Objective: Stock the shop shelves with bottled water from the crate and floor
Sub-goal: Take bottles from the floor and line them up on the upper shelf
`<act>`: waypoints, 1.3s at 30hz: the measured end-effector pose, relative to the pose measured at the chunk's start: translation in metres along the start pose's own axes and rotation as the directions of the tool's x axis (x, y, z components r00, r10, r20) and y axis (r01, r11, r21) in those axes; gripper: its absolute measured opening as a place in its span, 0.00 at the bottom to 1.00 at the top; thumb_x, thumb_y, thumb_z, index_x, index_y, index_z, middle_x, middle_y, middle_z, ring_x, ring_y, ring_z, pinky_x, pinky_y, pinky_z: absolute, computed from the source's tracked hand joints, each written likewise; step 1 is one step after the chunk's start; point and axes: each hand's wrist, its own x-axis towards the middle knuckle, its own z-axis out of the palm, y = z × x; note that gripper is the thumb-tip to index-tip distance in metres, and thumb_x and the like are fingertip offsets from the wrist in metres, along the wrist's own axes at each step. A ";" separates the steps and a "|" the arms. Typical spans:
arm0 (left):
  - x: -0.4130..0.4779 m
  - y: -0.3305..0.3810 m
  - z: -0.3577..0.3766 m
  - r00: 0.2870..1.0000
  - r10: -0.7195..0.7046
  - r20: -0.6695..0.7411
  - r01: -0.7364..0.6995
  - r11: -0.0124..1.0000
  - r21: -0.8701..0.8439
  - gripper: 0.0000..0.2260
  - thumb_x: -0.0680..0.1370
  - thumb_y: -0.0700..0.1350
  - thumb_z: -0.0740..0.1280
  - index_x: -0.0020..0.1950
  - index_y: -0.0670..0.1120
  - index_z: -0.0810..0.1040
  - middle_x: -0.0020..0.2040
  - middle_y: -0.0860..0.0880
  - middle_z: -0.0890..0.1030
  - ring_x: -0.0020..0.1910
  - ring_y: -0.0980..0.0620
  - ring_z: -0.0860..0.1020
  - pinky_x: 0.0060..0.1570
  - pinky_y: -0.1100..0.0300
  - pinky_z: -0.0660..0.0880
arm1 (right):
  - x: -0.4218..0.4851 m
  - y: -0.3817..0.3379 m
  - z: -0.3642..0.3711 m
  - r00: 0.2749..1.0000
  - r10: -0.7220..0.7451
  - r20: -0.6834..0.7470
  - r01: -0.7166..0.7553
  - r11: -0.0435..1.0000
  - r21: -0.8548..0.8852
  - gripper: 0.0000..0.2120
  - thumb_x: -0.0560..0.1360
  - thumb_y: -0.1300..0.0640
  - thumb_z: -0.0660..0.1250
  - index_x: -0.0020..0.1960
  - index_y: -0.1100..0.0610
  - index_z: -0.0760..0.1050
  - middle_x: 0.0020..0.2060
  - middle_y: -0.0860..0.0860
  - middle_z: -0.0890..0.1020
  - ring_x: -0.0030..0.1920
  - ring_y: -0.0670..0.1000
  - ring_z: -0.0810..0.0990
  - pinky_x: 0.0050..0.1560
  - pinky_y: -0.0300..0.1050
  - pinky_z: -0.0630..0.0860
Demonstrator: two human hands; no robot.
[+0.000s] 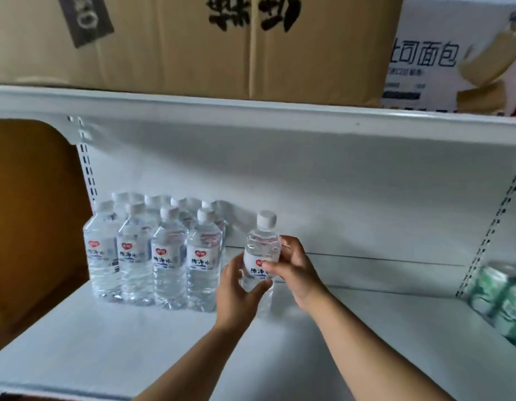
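Both hands clasp one upright water bottle (261, 250) over the white shelf (106, 342), the left hand (239, 287) curled round its lower left side and the right hand (294, 270) pinching its label from the right, just beside the stocked bottles (152, 256).

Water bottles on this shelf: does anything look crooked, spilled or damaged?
Nothing stands out. The stocked bottles stand upright in rows at the left of the shelf, caps on. The held bottle, gripped by the left hand and right hand, is upright and capped too. No spill shows.
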 end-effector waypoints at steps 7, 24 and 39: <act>0.020 -0.025 0.003 0.998 -0.053 -0.041 0.059 0.983 0.173 0.30 0.67 0.47 0.76 0.67 0.48 0.71 0.53 0.53 0.79 0.52 0.52 0.77 0.53 0.59 0.74 | 0.030 0.040 -0.003 0.993 0.076 0.086 -0.064 0.988 -0.142 0.32 0.66 0.69 0.71 0.56 0.38 0.66 0.57 0.49 0.76 0.59 0.51 0.76 0.55 0.50 0.77; 0.027 -0.017 0.026 0.956 -0.195 -0.219 0.270 0.874 0.403 0.26 0.78 0.36 0.55 0.75 0.50 0.57 0.75 0.51 0.62 0.69 0.48 0.67 0.59 0.57 0.67 | 0.085 0.068 0.021 0.999 -0.039 0.024 0.044 0.971 -0.234 0.36 0.67 0.71 0.72 0.70 0.53 0.63 0.64 0.55 0.74 0.59 0.49 0.76 0.63 0.43 0.71; -0.033 0.000 0.037 0.990 -0.021 0.138 -0.018 0.961 0.276 0.23 0.76 0.42 0.58 0.71 0.45 0.66 0.69 0.47 0.72 0.67 0.48 0.70 0.62 0.66 0.63 | 0.007 0.028 -0.037 0.953 0.078 -0.292 -0.106 0.991 -0.084 0.18 0.74 0.63 0.67 0.63 0.57 0.72 0.59 0.51 0.77 0.55 0.47 0.76 0.57 0.49 0.75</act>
